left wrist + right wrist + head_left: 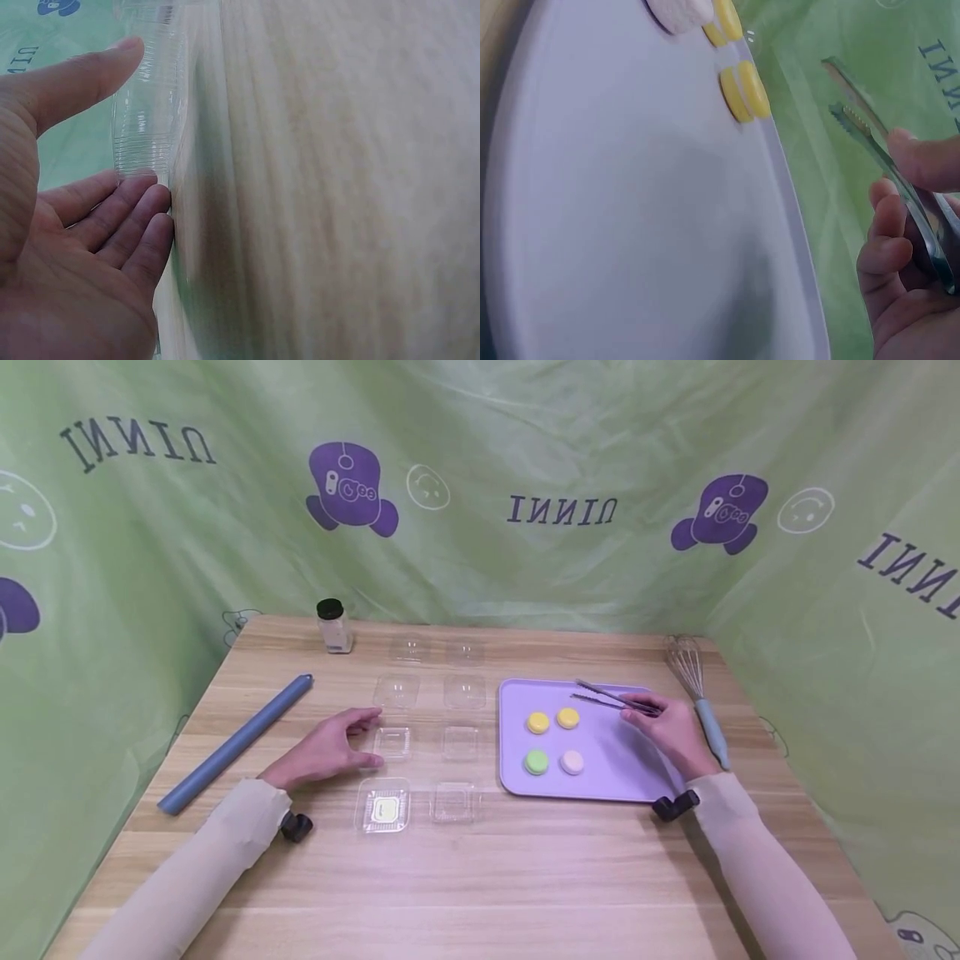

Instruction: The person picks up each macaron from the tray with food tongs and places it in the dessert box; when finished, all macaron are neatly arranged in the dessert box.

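Observation:
My left hand (330, 747) is at the left of a small clear plastic box (393, 742), thumb and fingers spread apart. Its fingertips are right at the box's side in the left wrist view. In my right hand (671, 727) is a pair of metal tongs (885, 154), pinched between thumb and fingers. The tong tips stand apart with nothing between them, above the purple tray (622, 768). On that tray lie two yellow macarons (552, 720), a green macaron (536, 762) and a pink macaron (572, 762).
Nearer me, another clear box (361, 802) contains something pale yellow. More clear boxes (453, 802) and lids (465, 692) stand in two columns. A blue rolling pin (236, 743) and a black-capped jar (334, 631) are at left; a whisk (708, 727) lies right of the tray.

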Tool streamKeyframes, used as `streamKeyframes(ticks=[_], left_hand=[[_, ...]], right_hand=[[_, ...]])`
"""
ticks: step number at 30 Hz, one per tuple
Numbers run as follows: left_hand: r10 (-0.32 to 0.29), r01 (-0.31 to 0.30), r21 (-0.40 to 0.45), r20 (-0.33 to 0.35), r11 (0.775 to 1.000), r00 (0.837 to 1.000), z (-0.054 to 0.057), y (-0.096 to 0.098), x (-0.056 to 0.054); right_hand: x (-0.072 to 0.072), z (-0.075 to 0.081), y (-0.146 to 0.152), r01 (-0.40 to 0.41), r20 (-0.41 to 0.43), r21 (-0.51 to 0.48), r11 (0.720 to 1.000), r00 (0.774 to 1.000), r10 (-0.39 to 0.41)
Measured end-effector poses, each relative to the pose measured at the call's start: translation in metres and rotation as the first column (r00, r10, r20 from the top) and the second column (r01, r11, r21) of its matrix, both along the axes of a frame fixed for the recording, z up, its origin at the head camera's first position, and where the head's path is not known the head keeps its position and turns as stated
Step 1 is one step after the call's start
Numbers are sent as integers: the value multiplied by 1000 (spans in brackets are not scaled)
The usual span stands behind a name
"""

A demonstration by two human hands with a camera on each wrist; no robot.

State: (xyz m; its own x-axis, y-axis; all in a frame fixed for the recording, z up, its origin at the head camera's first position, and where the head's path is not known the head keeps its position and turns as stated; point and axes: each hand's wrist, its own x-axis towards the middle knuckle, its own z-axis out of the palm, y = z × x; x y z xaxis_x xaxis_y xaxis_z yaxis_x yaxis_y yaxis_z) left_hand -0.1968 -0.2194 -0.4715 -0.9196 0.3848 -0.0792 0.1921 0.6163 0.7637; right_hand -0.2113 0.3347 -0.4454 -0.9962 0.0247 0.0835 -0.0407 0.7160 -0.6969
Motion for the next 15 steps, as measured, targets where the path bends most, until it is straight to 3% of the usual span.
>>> streamKeyframes(ticks=[7, 15], left_hand=[[0, 0, -11, -22, 1000, 1000, -1, 0, -1], [-2, 2, 3, -14, 1000, 1000, -2, -1, -1]], right_hand=[[-2, 0, -14, -117, 13, 5, 993, 993, 117], [-5, -5, -25, -192, 56, -13, 981, 980, 192]])
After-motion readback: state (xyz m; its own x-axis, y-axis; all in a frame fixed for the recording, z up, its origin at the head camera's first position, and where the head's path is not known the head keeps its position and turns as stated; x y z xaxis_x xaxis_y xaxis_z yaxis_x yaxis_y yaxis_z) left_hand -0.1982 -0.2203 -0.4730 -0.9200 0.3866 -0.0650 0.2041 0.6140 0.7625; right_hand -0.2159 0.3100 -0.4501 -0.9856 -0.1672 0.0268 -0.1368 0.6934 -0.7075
